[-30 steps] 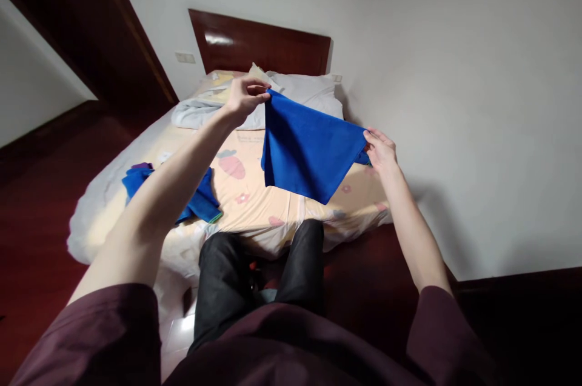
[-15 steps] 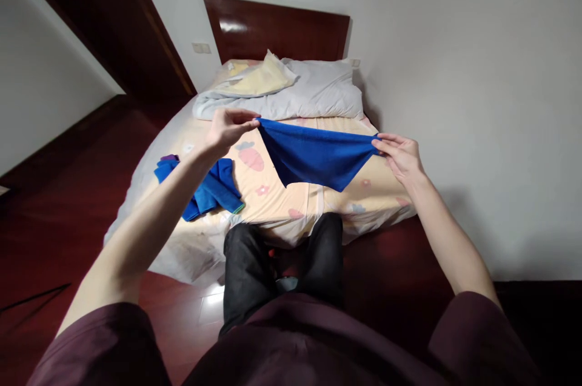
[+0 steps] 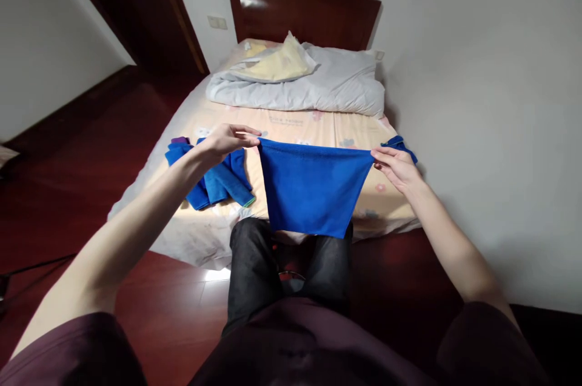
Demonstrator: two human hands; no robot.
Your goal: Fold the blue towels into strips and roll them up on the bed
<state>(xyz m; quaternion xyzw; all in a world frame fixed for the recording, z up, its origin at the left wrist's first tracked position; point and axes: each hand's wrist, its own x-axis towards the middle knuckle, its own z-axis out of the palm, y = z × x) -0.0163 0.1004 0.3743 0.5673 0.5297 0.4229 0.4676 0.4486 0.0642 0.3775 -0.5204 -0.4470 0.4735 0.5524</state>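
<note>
A blue cloth [image 3: 316,189] hangs spread between my hands, its top edge stretched nearly straight. My left hand [image 3: 231,139] pinches the upper left corner between thumb and fingers. The upper right corner is held the same way by my right hand [image 3: 396,166]. The cloth's lower edge hangs over the near edge of the bed and in front of my knees. To the left, partly behind my left forearm, lies a pile of blue cloths [image 3: 220,183] with a bit of purple at its far side. Another blue cloth [image 3: 400,146] lies beyond my right hand, partly covered by it.
The bed [image 3: 218,113] has a peach patterned sheet. A folded white quilt [image 3: 341,80] lies towards its dark wooden headboard [image 3: 304,4]. A white wall [image 3: 491,131] stands close on the right. Dark red floor [image 3: 177,301] runs along the left.
The cloth, which was billowed up, now hangs down flat. Both hands are slightly lower in view, and the view has tipped downward. The blue cloth behind my right hand has come into sight.
</note>
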